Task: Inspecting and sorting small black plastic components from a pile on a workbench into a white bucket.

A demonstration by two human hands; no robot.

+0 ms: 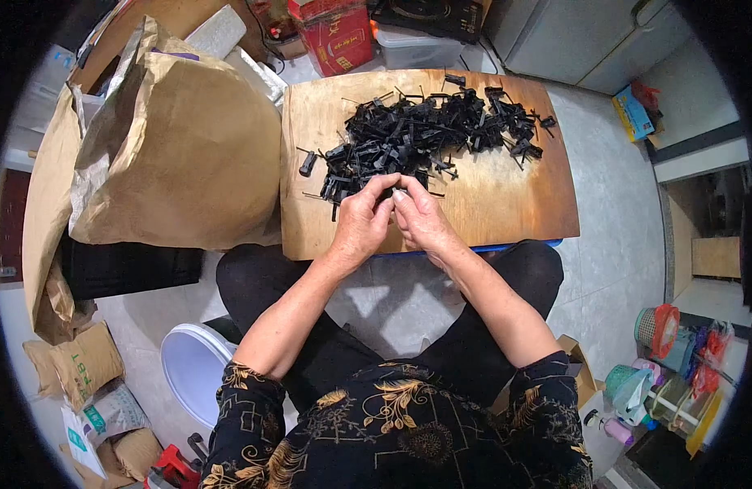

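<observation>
My left hand (365,215) and my right hand (423,217) meet over the near edge of a wooden board (506,208). Their fingertips are pinched together, and whatever sits between them is too small and too covered to name. Just beyond the fingers spreads a heap of small black plastic parts (408,130), many with thin rods sticking out. One black part (307,163) lies apart at the heap's left side, and another (548,121) lies at its right end.
A large brown paper sack (180,147) stands against the board's left side. Below it is a white bucket (198,371). A red box (334,37) and a clear plastic bin (417,49) stand behind the board. Colourful baskets and bags (661,367) lie at the right.
</observation>
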